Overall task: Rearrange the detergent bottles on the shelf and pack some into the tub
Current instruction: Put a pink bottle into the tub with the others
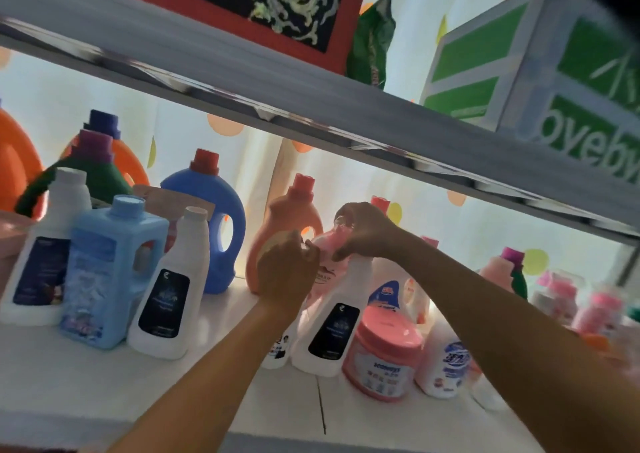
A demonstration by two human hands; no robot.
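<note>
Pink bottle (323, 262): on my shelf (194, 376), mid-row, contents unseen.
Right hand (363, 232): I grip its top.
Left hand (285, 272): curled against its neck.
Green carton (540, 81): reads "byeby".

The left hand (284, 272) and right hand (363, 232) are gripping a pink bottle (323, 269) above the shelf (104, 376), behind a white bottle (332, 331).

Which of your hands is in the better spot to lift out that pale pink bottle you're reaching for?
Right, I think. The right hand already curls over the top of the pale pink bottle, while the left hand only meets its side. The salmon jug stands close behind.
</note>
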